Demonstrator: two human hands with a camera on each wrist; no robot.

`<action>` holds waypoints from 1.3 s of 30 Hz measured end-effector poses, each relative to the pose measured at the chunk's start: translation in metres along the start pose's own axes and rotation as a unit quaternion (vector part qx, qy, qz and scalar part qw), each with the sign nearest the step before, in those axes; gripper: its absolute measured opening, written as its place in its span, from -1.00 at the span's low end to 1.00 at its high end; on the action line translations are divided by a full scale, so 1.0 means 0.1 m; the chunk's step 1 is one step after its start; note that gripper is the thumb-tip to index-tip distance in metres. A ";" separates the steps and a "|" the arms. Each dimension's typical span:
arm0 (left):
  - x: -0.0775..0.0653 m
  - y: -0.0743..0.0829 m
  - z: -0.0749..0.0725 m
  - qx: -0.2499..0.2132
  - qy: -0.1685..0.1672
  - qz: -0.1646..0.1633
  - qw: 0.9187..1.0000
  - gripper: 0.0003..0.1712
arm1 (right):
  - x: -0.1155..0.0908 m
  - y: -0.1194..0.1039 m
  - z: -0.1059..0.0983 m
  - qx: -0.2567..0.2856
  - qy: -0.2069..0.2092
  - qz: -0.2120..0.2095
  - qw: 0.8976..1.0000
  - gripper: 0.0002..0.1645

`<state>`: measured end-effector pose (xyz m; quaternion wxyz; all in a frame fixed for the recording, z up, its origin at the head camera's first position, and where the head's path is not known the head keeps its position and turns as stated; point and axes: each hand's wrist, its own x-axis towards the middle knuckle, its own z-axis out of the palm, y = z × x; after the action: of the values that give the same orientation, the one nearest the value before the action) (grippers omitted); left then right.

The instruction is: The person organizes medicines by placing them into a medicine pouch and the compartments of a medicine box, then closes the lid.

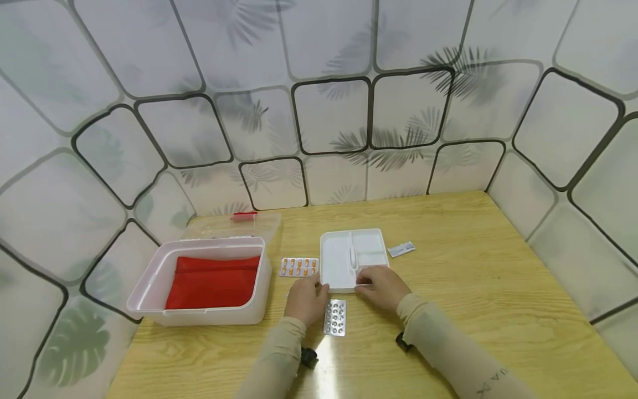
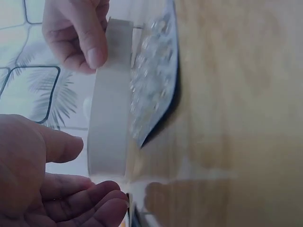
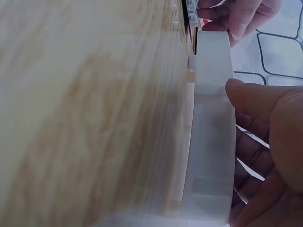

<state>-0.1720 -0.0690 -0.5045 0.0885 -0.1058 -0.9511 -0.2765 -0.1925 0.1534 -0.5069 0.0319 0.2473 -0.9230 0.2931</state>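
A shallow white divided box [image 1: 336, 257] lies on the table in the head view, with a raised piece along its middle divider. At its front wall, my right hand [image 1: 381, 287] pinches the rim, thumb outside and fingers over the inner side, as the right wrist view shows. My left hand [image 1: 306, 299] is at the front left corner, thumb close to the edge and fingers loosely bent along the left side. A silver blister pack [image 1: 335, 317] with clear bubbles lies just in front of the box. Left of the box is a blister pack of orange-and-white capsules [image 1: 299, 267], partly beside my left hand.
A translucent plastic bin [image 1: 214, 317] stands at the left with its lid [image 1: 204, 226] folded back. Inside it is a red zipped pouch [image 1: 214, 285]. A small white-and-blue packet [image 1: 401, 249] lies right of the box. Patterned fabric walls [image 1: 329, 116] surround the wooden table [image 1: 473, 266].
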 end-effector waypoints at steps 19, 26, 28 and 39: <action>0.28 -0.24 -0.07 0.137 0.069 -0.066 0.986 -0.59 | 0.19 -0.15 -0.15 -0.012 0.017 0.117 0.993 -0.85; 0.36 -0.26 -0.06 0.208 0.011 -0.088 0.974 -0.47 | 0.34 -0.16 -0.19 -0.036 0.005 0.157 0.987 -0.75; 0.38 -0.26 -0.06 0.219 0.001 -0.092 0.971 -0.45 | 0.37 -0.16 -0.19 -0.038 -0.003 0.170 0.985 -0.72; 0.43 -0.26 -0.06 0.229 -0.024 -0.101 0.968 -0.51 | 0.49 -0.18 -0.17 -0.053 -0.018 0.191 0.980 -0.71</action>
<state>-0.2198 -0.0875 -0.5030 0.0597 0.0070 -0.9966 -0.0565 -0.2286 0.1282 -0.4735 -0.0279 0.0691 -0.9679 0.2401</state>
